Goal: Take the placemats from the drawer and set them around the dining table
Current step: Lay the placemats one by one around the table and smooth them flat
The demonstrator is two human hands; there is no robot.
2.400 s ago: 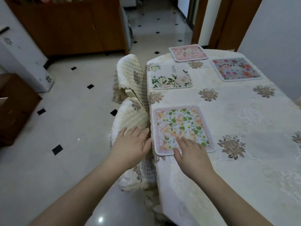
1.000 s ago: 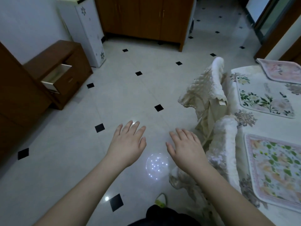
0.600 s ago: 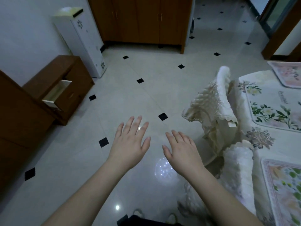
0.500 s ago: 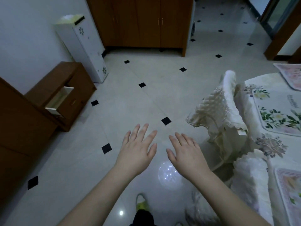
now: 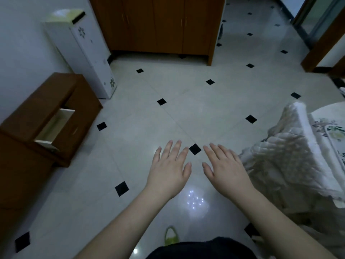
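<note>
My left hand (image 5: 169,169) and my right hand (image 5: 226,170) hover side by side over the tiled floor, palms down, fingers straight, holding nothing. At the left stands a low brown cabinet (image 5: 33,111) with its drawer (image 5: 54,127) pulled out; the inside looks pale and I cannot tell what is in it. At the far right edge a corner of the dining table (image 5: 317,126) shows, with one floral placemat (image 5: 336,135) lying on its cloth, mostly cut off by the frame.
A chair with a quilted cream cover (image 5: 291,156) stands against the table at the right. A white narrow cabinet (image 5: 87,58) and a brown wardrobe (image 5: 158,25) line the far wall. Pale floor with black diamond tiles (image 5: 195,148) spreads between.
The view has swung left, away from the table towards the cabinet with the pulled-out drawer. Both hands left the placemat and table edge and now hang open over the floor.
</note>
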